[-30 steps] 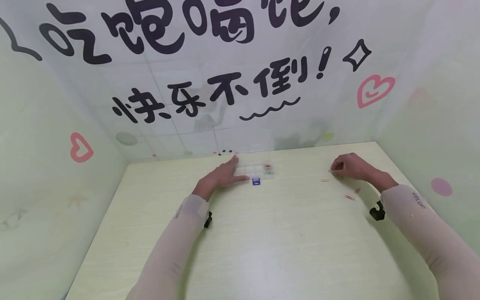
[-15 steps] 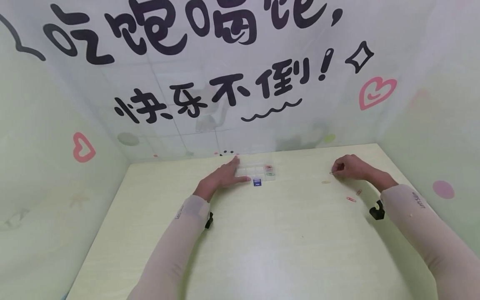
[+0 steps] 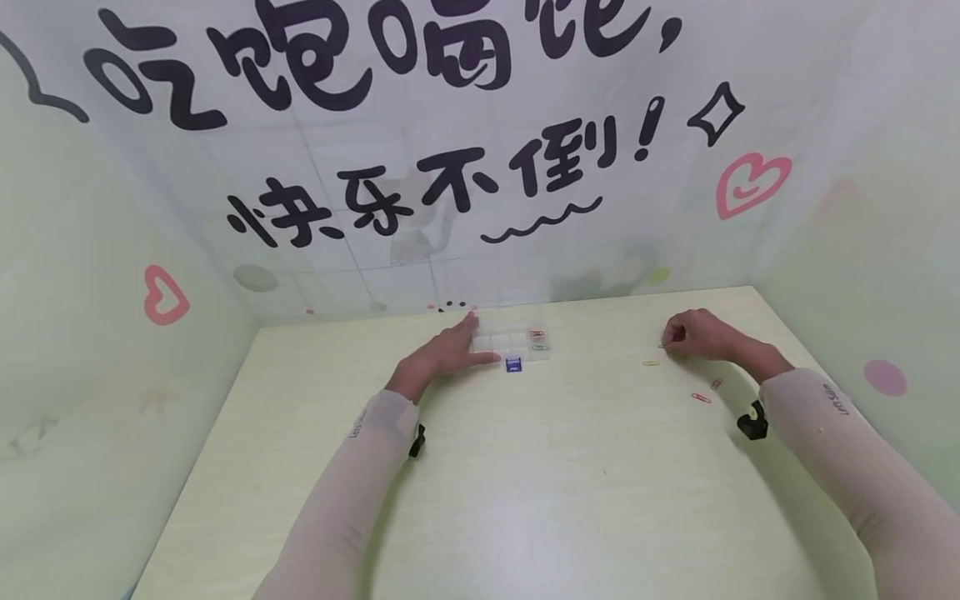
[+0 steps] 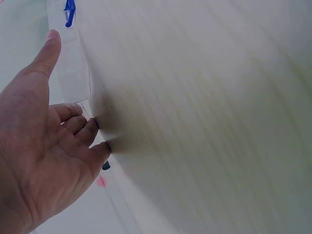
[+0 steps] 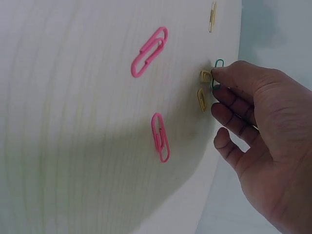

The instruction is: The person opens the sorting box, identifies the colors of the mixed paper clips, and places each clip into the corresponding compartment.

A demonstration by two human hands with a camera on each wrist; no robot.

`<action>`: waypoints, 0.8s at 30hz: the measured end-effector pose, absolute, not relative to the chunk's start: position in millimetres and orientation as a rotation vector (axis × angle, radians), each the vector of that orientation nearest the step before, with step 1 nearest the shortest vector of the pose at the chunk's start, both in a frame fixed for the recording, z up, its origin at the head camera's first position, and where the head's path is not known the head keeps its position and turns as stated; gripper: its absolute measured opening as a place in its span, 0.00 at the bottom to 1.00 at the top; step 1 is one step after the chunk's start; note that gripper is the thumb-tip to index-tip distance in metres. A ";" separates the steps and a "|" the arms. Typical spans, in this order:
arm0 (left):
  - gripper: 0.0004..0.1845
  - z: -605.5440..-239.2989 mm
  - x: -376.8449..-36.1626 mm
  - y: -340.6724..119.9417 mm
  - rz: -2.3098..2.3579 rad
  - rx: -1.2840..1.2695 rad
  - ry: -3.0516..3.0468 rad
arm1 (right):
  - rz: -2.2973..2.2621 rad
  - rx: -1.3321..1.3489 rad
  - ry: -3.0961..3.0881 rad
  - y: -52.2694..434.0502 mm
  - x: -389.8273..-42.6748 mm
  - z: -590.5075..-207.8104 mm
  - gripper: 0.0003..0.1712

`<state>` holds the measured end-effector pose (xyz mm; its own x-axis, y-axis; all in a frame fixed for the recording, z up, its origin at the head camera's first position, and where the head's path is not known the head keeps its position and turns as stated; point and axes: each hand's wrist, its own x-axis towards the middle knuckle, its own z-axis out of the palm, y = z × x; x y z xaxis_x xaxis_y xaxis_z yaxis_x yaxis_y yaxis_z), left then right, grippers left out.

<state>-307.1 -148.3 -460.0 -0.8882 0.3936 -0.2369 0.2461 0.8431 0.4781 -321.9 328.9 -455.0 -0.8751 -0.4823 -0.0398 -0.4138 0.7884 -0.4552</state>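
My left hand (image 3: 450,348) lies spread at the left end of a clear compartment box (image 3: 517,341), thumb along its front edge and index finger towards the back corner. In the left wrist view its other fingertips bend lightly towards the table beside the box. The box has a blue latch (image 3: 513,364) in front, and red paper clips (image 3: 536,333) and a green one (image 3: 538,347) in its right-hand compartments. At the far right, my right hand (image 3: 697,333) pinches a green paper clip (image 5: 219,63) between thumb and fingers, close over the table.
Near the right hand lie two pink paper clips (image 5: 160,138) and several yellow ones (image 5: 202,100). The pale wooden table (image 3: 562,483) ends at a printed back curtain (image 3: 637,208), with similar sheets on both sides. A black wrist camera (image 3: 752,421) hangs under the right sleeve.
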 end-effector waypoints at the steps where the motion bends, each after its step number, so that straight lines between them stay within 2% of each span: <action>1: 0.58 -460.2 -307.1 -148.4 0.638 0.481 2.695 | -0.662 -0.716 2.828 328.9 -322.1 -455.1 0.04; 24: 0.58 -459.5 -305.9 -148.6 0.639 0.471 2.687 | -0.658 -0.863 2.877 307.8 -319.3 -442.3 0.09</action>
